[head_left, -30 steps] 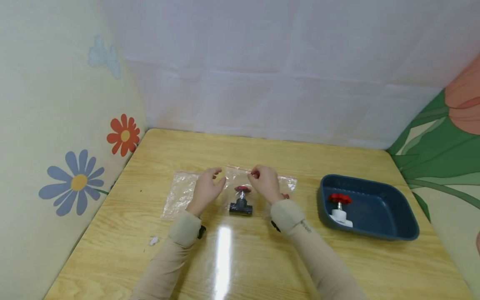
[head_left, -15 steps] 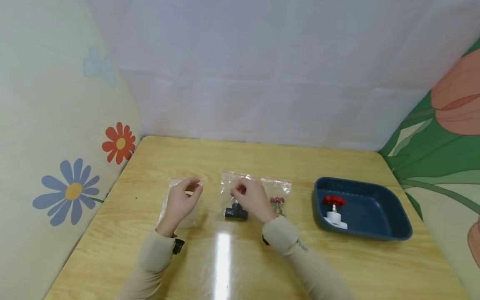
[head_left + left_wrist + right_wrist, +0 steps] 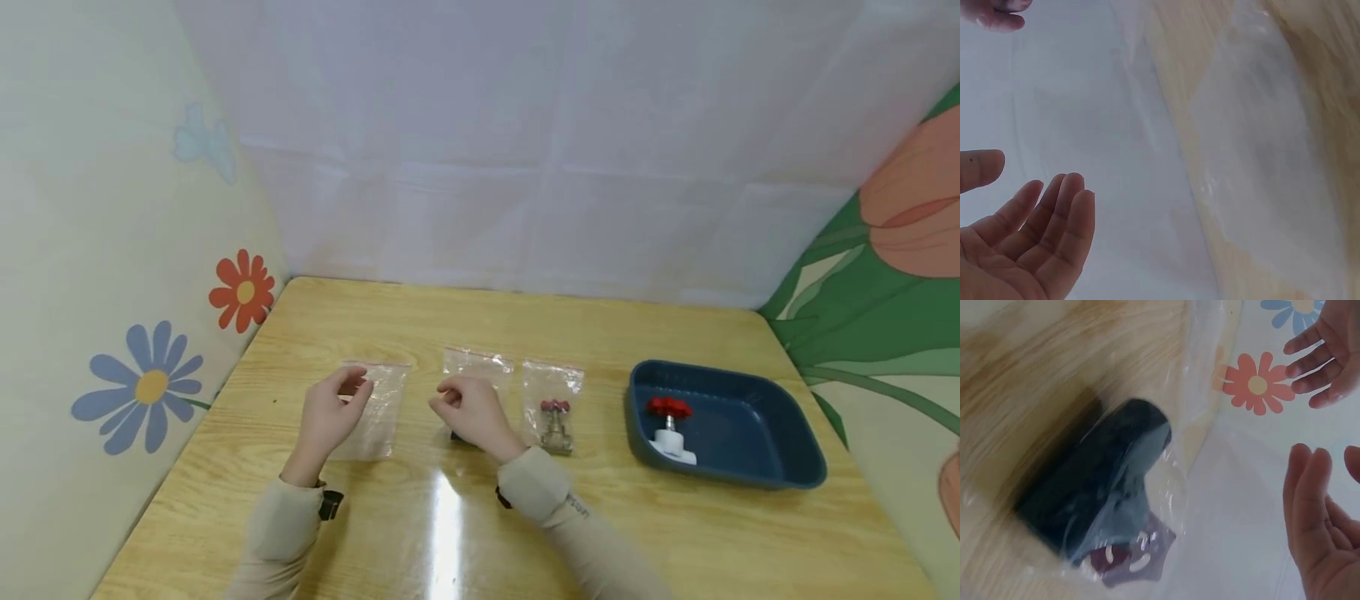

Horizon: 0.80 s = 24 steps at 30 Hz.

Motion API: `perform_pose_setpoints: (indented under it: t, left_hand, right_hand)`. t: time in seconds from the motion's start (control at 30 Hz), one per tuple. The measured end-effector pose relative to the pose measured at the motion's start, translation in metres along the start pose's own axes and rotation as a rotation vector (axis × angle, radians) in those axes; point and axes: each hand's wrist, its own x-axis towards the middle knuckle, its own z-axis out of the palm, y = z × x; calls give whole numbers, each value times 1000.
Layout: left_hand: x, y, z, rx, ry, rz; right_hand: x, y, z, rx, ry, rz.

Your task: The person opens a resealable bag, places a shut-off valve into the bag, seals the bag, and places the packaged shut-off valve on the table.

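Head view: left fingers (image 3: 349, 378), right fingers (image 3: 455, 383) apart, dark valve (image 3: 1094, 478) partly behind right hand (image 3: 474, 414), tray (image 3: 746, 442) rightward

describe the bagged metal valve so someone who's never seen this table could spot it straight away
On the wood-grain table, find the dark blue tray at the right. Just left of it, a clear bag holds the metal valve with its red handle. Its dull metallic body sets it apart from the white valve in the tray and the bagged dark valve by the right hand.
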Motion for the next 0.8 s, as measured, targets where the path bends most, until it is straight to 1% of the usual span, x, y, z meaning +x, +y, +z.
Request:
perform_pose_setpoints:
  t: [0.1, 0.2, 0.33, 0.4, 0.5, 0.63, 0.8]
  left_hand:
    - [1, -6, -2, 0, -5, -23]
    - [2, -12, -4, 16, -23, -52]
    - [4, -21, -8, 69, -55, -94]
    - [4, -25, -10, 101, -79, -113]
    - [4, -30, -13, 157, -119, -145]
    - [4, -39, -18, 217, -171, -195]
    - [9, -55, -25, 234, -245, -261]
  right_hand:
    - [4, -4, 6, -22, -40, 36]
    - [9, -6, 12, -34, -70, 71]
    - [17, -7, 25, -18, -121, 97]
    - [21, -7, 32, -39, -147, 112]
    - [25, -7, 41, -97, -180, 141]
    - [30, -8, 53, -129, -202, 148]
    - [34, -8, 66, -129, -204, 184]
